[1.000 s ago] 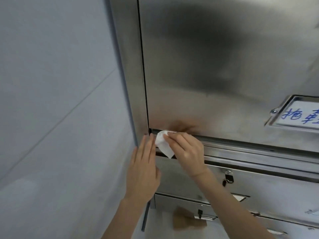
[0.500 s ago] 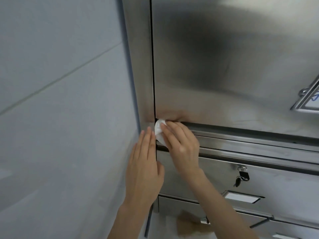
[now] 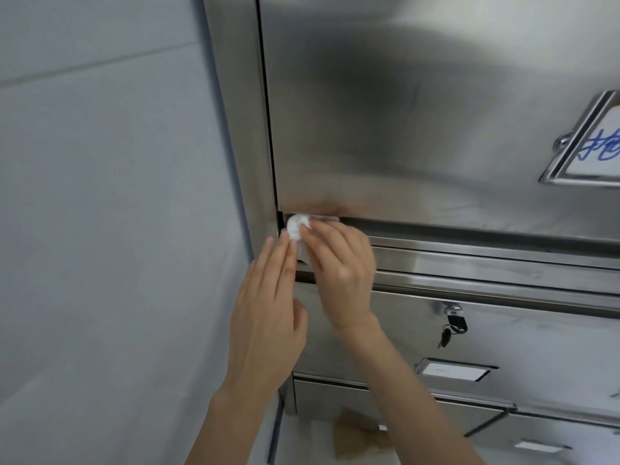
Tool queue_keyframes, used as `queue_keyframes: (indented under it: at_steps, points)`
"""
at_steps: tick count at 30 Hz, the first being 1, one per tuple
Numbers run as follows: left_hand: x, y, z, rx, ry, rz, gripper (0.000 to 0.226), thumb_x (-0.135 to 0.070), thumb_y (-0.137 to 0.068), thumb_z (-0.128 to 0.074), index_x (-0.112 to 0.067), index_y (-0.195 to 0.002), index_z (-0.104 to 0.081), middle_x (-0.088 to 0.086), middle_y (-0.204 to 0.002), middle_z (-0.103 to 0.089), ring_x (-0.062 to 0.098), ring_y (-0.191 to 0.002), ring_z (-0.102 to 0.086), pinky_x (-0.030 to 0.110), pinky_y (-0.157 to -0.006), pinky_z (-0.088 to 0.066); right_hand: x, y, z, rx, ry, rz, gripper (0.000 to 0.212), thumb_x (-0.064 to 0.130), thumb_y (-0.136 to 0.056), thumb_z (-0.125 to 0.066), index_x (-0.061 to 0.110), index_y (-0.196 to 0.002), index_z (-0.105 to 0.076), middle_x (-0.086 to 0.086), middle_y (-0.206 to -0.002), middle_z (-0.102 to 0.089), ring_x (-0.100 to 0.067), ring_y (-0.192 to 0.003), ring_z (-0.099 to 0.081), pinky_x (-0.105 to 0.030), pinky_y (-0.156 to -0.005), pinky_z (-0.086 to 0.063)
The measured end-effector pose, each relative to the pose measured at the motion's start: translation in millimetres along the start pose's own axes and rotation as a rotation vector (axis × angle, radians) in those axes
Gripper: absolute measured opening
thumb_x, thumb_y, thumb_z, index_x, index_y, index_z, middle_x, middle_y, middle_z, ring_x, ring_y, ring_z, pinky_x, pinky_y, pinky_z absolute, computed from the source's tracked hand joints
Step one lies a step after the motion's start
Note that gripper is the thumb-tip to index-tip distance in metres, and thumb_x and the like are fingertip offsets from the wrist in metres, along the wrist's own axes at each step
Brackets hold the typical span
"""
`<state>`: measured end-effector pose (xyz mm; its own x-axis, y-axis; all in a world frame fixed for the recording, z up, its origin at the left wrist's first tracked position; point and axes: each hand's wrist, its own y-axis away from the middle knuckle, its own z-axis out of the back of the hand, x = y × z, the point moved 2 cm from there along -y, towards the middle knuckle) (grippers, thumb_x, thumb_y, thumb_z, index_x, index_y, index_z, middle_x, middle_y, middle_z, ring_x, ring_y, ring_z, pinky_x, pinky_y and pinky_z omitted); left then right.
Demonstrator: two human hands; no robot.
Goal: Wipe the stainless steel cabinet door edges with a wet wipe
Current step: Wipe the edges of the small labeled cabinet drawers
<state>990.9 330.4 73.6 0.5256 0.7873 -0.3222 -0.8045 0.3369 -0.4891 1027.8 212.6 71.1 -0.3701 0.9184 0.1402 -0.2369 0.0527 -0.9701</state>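
A large stainless steel cabinet door [image 3: 402, 112] fills the upper right of the head view. Its bottom edge meets its left edge at a corner just above my hands. My right hand [image 3: 339, 266] pinches a small bunched white wet wipe [image 3: 297, 228] and presses it into that lower left corner of the door. My left hand [image 3: 268, 313] lies flat, fingers straight and together, against the steel frame [image 3: 235, 129] just left of the wipe. Part of the wipe is hidden behind my fingers.
A pale wall [image 3: 100, 229] stands close on the left. Below the door are steel rails and a lower door [image 3: 520, 340] with a lock and hanging key [image 3: 453, 325]. A framed handwritten label [image 3: 593, 146] sits at the right edge of the big door.
The wipe went from hanging flat to bunched up and moved left into the door's lower left corner. My left hand stayed on the frame. The camera shifted slightly.
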Motion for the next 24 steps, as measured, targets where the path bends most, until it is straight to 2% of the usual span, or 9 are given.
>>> queue_keyframes:
  at_steps: [4,8,12,16,21,24]
  points:
    - [-2,-7,3,-0.049,-0.013,-0.008,0.075,0.013,-0.069,-0.069,0.004,-0.139,-0.046,0.016,-0.146,-0.044,0.031,-0.137,-0.040,0.044,-0.109,-0.034,-6,-5,8,0.029,0.004,-0.009,0.007,0.004,-0.080,-0.074,0.006,-0.087,-0.075,-0.004,-0.092,-0.073,-0.019,-0.083,-0.067,-0.030,-0.075,-0.047]
    - [-7,-14,0,-0.049,-0.009,-0.042,0.067,0.013,-0.071,-0.064,0.005,-0.136,-0.048,0.019,-0.143,-0.048,0.033,-0.134,-0.044,0.047,-0.108,-0.038,-50,0,64,0.062,0.126,-0.113,0.008,0.003,-0.082,-0.072,0.007,-0.088,-0.075,-0.003,-0.093,-0.072,-0.017,-0.084,-0.062,-0.029,-0.075,-0.043]
    - [-26,-19,-10,0.008,-0.054,-0.069,0.064,0.006,-0.071,-0.064,0.005,-0.134,-0.051,0.023,-0.140,-0.049,0.040,-0.131,-0.046,0.051,-0.105,-0.041,-111,2,136,0.077,0.295,-0.181,0.010,0.002,-0.083,-0.069,0.008,-0.090,-0.074,-0.004,-0.095,-0.072,-0.024,-0.080,-0.066,-0.032,-0.073,-0.044]
    - [-45,-24,-19,0.006,-0.096,-0.076,0.066,0.002,-0.067,-0.068,0.005,-0.131,-0.054,0.026,-0.136,-0.051,0.042,-0.129,-0.046,0.056,-0.102,-0.043,-120,2,148,0.115,0.339,-0.228,0.015,-0.003,-0.079,-0.072,0.007,-0.091,-0.073,-0.007,-0.096,-0.072,-0.026,-0.084,-0.067,-0.036,-0.072,-0.045]
    - [-75,-26,-34,0.063,-0.154,-0.096,0.075,-0.004,-0.060,-0.074,0.007,-0.131,-0.052,0.026,-0.135,-0.052,0.043,-0.130,-0.046,0.055,-0.102,-0.044,-138,-3,168,0.235,0.348,-0.155,0.015,0.001,-0.077,-0.072,0.007,-0.090,-0.074,-0.006,-0.096,-0.072,-0.024,-0.088,-0.068,-0.032,-0.075,-0.043]
    - [-79,-24,-30,0.043,-0.193,-0.084,0.065,-0.007,-0.067,-0.060,0.008,-0.130,-0.053,0.026,-0.133,-0.054,0.042,-0.129,-0.047,0.057,-0.099,-0.045,-175,-4,215,0.169,0.411,-0.243,0.010,0.006,-0.082,-0.067,0.007,-0.089,-0.074,-0.008,-0.094,-0.073,-0.025,-0.086,-0.068,-0.031,-0.075,-0.043]
